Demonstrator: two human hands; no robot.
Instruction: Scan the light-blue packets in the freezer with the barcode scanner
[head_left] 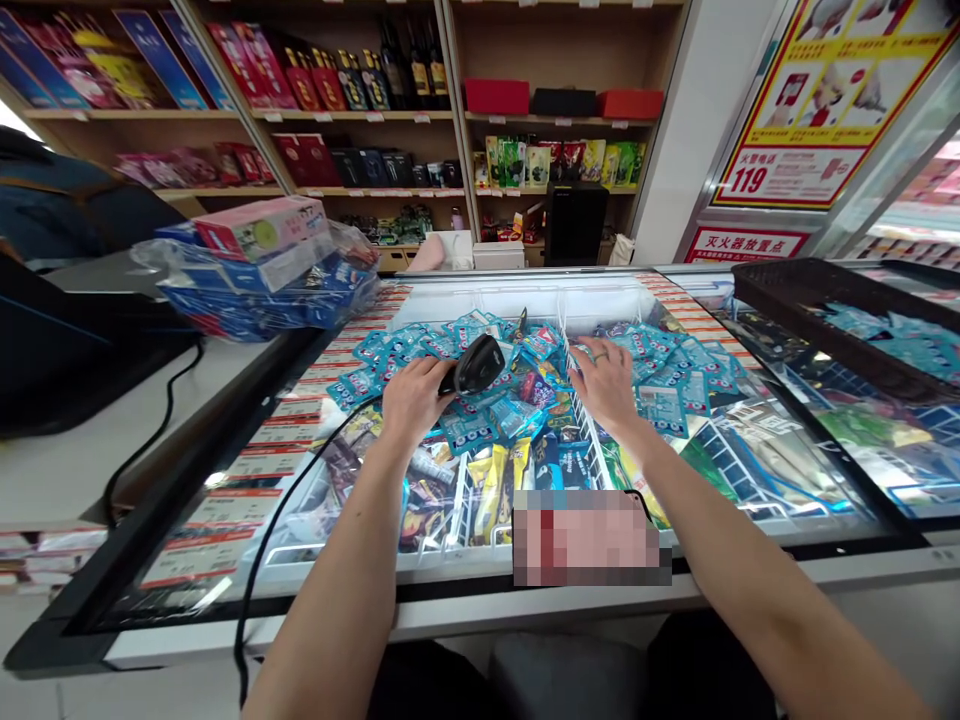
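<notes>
A black handheld barcode scanner (480, 364) is in my left hand (414, 402), its head pointing right over the packets and its cable trailing down to the left. My right hand (606, 384), a ring on one finger, rests with fingers stretched out between two spreads of small blue packets. On its left lies the larger spread of blue packets (469, 432); on its right is another group of blue packets (663, 408). They lie on the glass top of a chest freezer (292, 440). Ice-cream wrappers (491, 485) and white wire dividers show through the glass.
A phone (592, 540) with a blurred screen lies at the front edge. Boxes in clear plastic (262, 260) stand at the left. A dark brown tray (847, 320) holding more blue packets sits at the right. Stocked shelves (360, 115) line the back.
</notes>
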